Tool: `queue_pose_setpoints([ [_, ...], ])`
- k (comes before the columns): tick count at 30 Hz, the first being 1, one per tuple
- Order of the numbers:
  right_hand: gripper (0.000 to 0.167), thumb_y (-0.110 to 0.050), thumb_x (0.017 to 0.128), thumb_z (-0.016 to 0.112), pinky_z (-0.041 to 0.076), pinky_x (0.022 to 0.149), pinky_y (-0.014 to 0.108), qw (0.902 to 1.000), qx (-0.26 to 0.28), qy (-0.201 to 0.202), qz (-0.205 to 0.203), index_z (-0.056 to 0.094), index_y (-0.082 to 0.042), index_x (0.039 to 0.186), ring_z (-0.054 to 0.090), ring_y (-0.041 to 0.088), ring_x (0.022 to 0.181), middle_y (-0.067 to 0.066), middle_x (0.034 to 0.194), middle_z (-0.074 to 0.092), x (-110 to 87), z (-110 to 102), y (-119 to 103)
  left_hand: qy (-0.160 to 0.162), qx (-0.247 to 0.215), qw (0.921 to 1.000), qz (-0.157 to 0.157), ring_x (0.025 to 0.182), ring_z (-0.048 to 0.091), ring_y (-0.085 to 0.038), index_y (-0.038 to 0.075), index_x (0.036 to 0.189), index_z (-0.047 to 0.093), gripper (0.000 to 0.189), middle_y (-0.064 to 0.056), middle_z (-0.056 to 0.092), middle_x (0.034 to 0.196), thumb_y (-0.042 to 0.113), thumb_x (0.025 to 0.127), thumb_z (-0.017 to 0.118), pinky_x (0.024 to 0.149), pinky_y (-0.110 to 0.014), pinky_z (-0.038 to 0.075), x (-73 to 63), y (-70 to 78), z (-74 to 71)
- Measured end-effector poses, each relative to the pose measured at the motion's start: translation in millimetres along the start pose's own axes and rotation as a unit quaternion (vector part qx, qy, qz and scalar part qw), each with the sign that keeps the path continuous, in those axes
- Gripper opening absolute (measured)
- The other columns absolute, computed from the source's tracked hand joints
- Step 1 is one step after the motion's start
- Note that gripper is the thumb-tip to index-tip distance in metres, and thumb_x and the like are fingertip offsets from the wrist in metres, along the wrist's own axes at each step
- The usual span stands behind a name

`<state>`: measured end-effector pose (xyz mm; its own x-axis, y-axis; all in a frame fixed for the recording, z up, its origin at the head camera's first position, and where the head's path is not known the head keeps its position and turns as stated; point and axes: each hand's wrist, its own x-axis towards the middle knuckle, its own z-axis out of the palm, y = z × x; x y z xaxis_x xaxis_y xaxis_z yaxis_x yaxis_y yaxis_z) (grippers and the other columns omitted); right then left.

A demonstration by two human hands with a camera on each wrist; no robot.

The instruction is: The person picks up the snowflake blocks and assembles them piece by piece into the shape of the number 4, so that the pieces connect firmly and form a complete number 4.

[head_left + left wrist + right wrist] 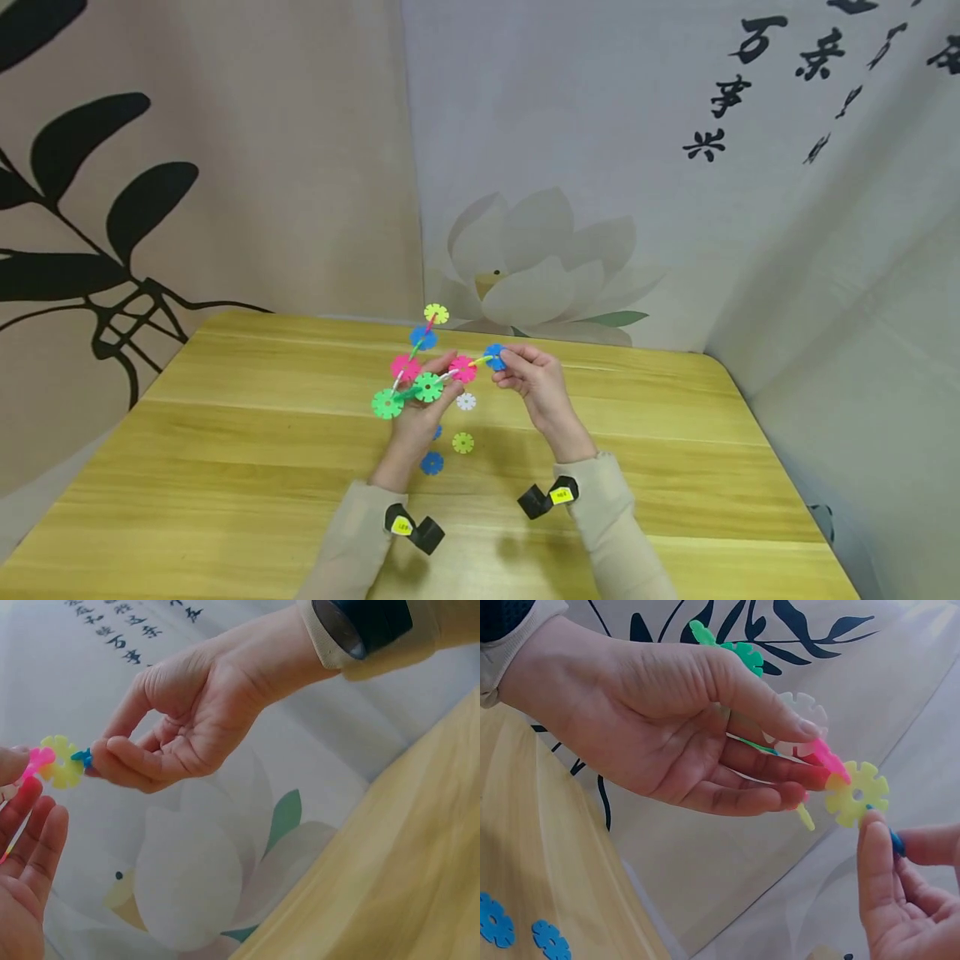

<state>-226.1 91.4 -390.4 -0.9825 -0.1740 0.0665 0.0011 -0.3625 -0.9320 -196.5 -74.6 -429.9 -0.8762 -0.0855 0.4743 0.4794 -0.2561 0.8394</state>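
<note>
Several flower-shaped plastic snowflake discs are linked edge to edge in a bent chain, with a green disc [387,404] at its corner and a yellow one [437,313] at its far end. My left hand [414,432] holds the chain above the table, its thumb and fingers at a pink disc [829,760] in the right wrist view. Beyond that pink disc sits a yellow disc [857,794]. Thumb and fingertips of my right hand [542,392] pinch a blue disc [495,357], which meets the yellow disc's edge. Fingertips partly hide the blue disc.
Loose discs lie on the wooden table [225,433] under my hands: a white one [467,402], a yellow-green one [462,442], a blue one [432,463] and another blue one partly behind my left wrist. A printed curtain [300,167] hangs behind the table.
</note>
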Motion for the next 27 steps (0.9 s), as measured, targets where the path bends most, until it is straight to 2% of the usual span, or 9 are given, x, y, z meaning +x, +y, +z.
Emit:
queue_pose_setpoints([
  [5, 0.015, -0.002, 0.093, 0.055, 0.056, 0.059, 0.020, 0.9999, -0.012, -0.003, 0.004, 0.067, -0.008, 0.086, 0.064, 0.010, 0.060, 0.003, 0.071, 0.067, 2.9, 2, 7, 0.061, -0.016, 0.9965, -0.055, 0.081, 0.065, -0.006, -0.015, 0.120, 0.052, 0.037, 0.012, 0.067, 0.099, -0.003, 0.086, 0.063, 0.083, -0.021, 0.053, -2.0, -3.0, -1.5],
  [8, 0.012, -0.008, 0.094, 0.055, 0.057, 0.060, 0.021, 0.9995, -0.028, 0.001, 0.011, 0.065, -0.004, 0.088, 0.064, 0.011, 0.061, 0.004, 0.071, 0.066, 3.5, 2, 14, 0.084, -0.034, 0.9933, -0.072, 0.078, 0.066, -0.008, -0.015, 0.121, 0.051, 0.039, 0.012, 0.067, 0.098, 0.000, 0.087, 0.063, 0.084, -0.022, 0.053, -2.1, -3.9, -2.7],
  [15, 0.040, -0.021, 0.100, 0.047, 0.057, 0.061, 0.022, 0.9964, -0.077, 0.003, 0.035, 0.056, 0.017, 0.110, 0.064, 0.012, 0.064, 0.005, 0.074, 0.063, 2.4, -3, 39, 0.092, -0.045, 0.9907, -0.089, 0.086, 0.066, -0.009, -0.013, 0.121, 0.052, 0.038, 0.009, 0.067, 0.102, -0.002, 0.086, 0.063, 0.087, -0.024, 0.052, -1.6, -4.4, -5.9],
  [18, 0.040, -0.020, 0.099, 0.048, 0.056, 0.061, 0.021, 0.9927, -0.111, 0.006, 0.048, 0.055, 0.018, 0.111, 0.064, 0.012, 0.064, 0.004, 0.075, 0.063, 2.3, -5, 51, 0.102, -0.050, 0.9893, -0.092, 0.088, 0.066, -0.010, -0.013, 0.119, 0.053, 0.038, 0.005, 0.068, 0.103, -0.001, 0.086, 0.064, 0.088, -0.025, 0.052, -1.2, -5.3, -7.2],
  [22, 0.028, -0.010, 0.093, 0.058, 0.058, 0.065, 0.027, 0.9773, -0.197, 0.005, 0.077, 0.060, 0.014, 0.108, 0.066, 0.017, 0.070, 0.012, 0.081, 0.066, 1.1, -10, 70, 0.118, -0.064, 0.9875, -0.082, 0.088, 0.067, -0.011, -0.014, 0.118, 0.053, 0.038, 0.004, 0.068, 0.104, 0.000, 0.085, 0.066, 0.088, -0.026, 0.052, 0.6, -5.5, -9.1],
  [25, 0.023, -0.002, 0.088, 0.061, 0.058, 0.066, 0.031, 0.9619, -0.263, -0.015, 0.075, 0.062, 0.013, 0.106, 0.065, 0.023, 0.075, 0.022, 0.089, 0.066, -0.6, -15, 86, 0.125, -0.073, 0.9862, -0.081, 0.090, 0.066, -0.011, -0.014, 0.118, 0.053, 0.038, 0.003, 0.067, 0.106, -0.002, 0.085, 0.065, 0.088, -0.026, 0.052, 1.9, -4.9, -10.4],
  [27, 0.021, 0.002, 0.084, 0.063, 0.057, 0.064, 0.029, 0.9510, -0.301, -0.033, 0.064, 0.063, 0.013, 0.103, 0.064, 0.024, 0.077, 0.024, 0.092, 0.066, -1.6, -17, 95, 0.125, -0.073, 0.9858, -0.085, 0.092, 0.065, -0.011, -0.012, 0.118, 0.055, 0.036, 0.000, 0.066, 0.110, -0.002, 0.084, 0.065, 0.088, -0.026, 0.052, 2.4, -4.6, -11.2],
])
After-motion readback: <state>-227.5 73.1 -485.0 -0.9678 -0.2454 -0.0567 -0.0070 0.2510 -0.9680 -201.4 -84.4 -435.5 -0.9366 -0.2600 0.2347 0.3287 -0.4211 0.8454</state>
